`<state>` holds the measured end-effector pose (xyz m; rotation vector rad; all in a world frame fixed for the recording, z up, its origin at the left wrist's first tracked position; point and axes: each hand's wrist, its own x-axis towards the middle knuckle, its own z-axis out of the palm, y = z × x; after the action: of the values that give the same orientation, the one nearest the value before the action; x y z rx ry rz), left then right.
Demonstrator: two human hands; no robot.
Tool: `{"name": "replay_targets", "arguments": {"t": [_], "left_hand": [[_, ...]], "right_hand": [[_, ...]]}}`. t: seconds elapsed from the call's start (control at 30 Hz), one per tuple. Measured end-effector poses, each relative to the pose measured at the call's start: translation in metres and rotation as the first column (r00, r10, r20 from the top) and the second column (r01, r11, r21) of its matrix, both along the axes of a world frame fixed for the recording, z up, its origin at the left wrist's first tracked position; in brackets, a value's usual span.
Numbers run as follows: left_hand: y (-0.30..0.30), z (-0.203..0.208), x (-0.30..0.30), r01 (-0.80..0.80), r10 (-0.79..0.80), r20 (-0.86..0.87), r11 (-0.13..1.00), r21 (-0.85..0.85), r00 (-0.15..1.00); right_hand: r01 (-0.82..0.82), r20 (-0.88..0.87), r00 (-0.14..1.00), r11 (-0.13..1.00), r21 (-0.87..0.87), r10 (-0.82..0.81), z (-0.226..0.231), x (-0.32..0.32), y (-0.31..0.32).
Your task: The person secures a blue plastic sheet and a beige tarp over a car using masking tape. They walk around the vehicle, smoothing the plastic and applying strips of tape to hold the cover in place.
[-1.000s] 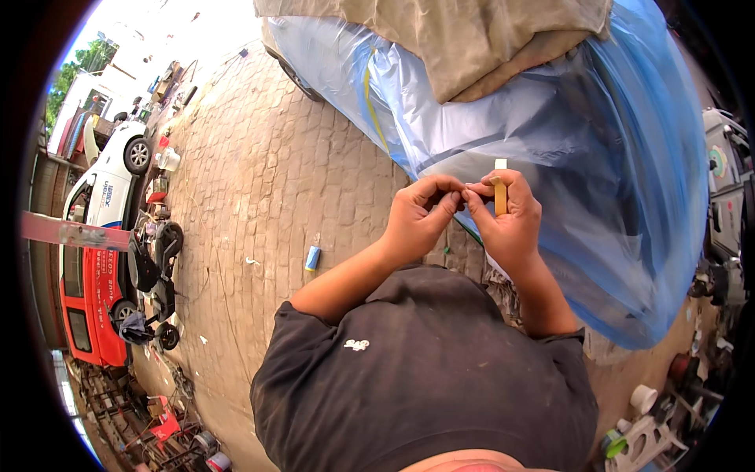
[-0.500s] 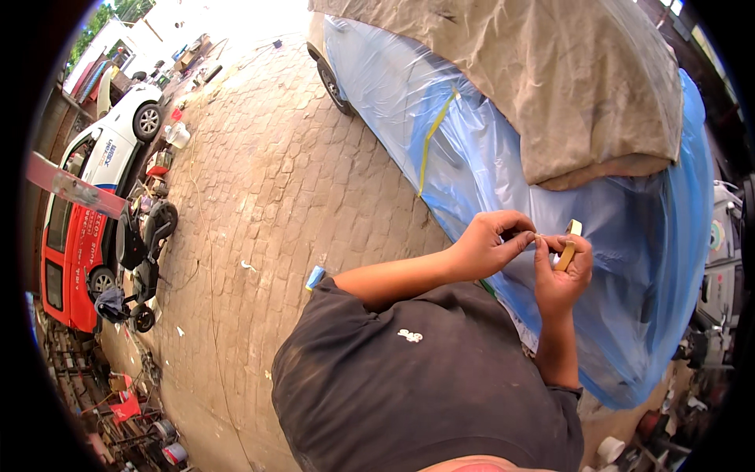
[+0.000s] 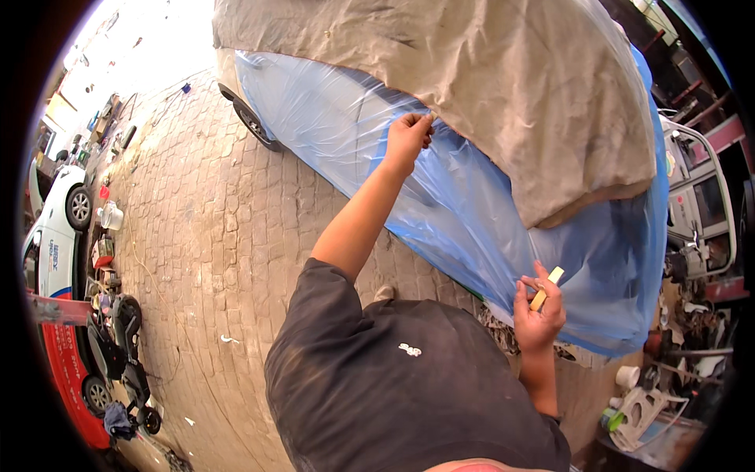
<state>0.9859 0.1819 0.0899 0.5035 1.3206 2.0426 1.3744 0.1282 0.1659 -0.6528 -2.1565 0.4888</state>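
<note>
My left hand [image 3: 408,143] is stretched forward over the car's blue plastic sheeting [image 3: 472,204]. Its fingers are pinched at the edge of a tan cloth cover [image 3: 550,102]; whatever lies between the fingertips is too small to make out. Nearer to my body, my right hand [image 3: 539,312] has a roll of yellow masking tape [image 3: 547,289] in its grip, held just above the lower part of the sheeting. Cloth and plastic together cover most of the car, though a front-left wheel [image 3: 255,126] shows below the plastic.
Stone paving [image 3: 204,212] lies to my left. Beyond it stand a white car [image 3: 59,228], a red vehicle [image 3: 67,370], a black scooter [image 3: 122,338] and a white bucket [image 3: 112,215]. Parts and a white container [image 3: 627,377] sit at the right, near a grey vehicle door [image 3: 700,197].
My hands were together at the tape roll and are now far apart. The left reached forward to the cloth edge; the right stayed low with the roll. The view shifted.
</note>
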Motion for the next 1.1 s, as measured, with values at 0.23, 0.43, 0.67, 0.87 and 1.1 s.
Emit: {"name": "replay_targets", "arguments": {"t": [0.23,0.43,0.67,0.87,1.1], "left_hand": [[0.07,-0.034,-0.04,-0.103,0.071,-0.133,0.963,-0.25,0.989],[0.085,-0.055,-0.045,-0.268,0.093,-0.401,0.873,-0.407,0.912],[0.066,-0.03,-0.046,-0.278,-0.145,-0.552,0.744,-0.608,0.821],[0.057,-0.042,-0.057,-0.286,-0.165,-0.564,0.728,-0.623,0.809],[0.062,-0.038,-0.047,-0.406,-0.102,-0.691,0.744,-0.531,0.716]], "right_hand": [[0.026,0.156,0.987,0.999,0.028,-0.03,-0.01,0.003,-0.022],[0.06,0.177,0.983,0.998,-0.022,-0.055,-0.015,0.009,-0.034],[0.012,0.183,0.983,0.996,-0.087,0.004,-0.019,-0.005,-0.036],[-0.106,0.194,0.974,0.992,-0.073,0.118,-0.017,-0.022,-0.034],[-0.074,0.244,0.964,0.99,-0.124,0.102,-0.022,-0.022,-0.048]]}}
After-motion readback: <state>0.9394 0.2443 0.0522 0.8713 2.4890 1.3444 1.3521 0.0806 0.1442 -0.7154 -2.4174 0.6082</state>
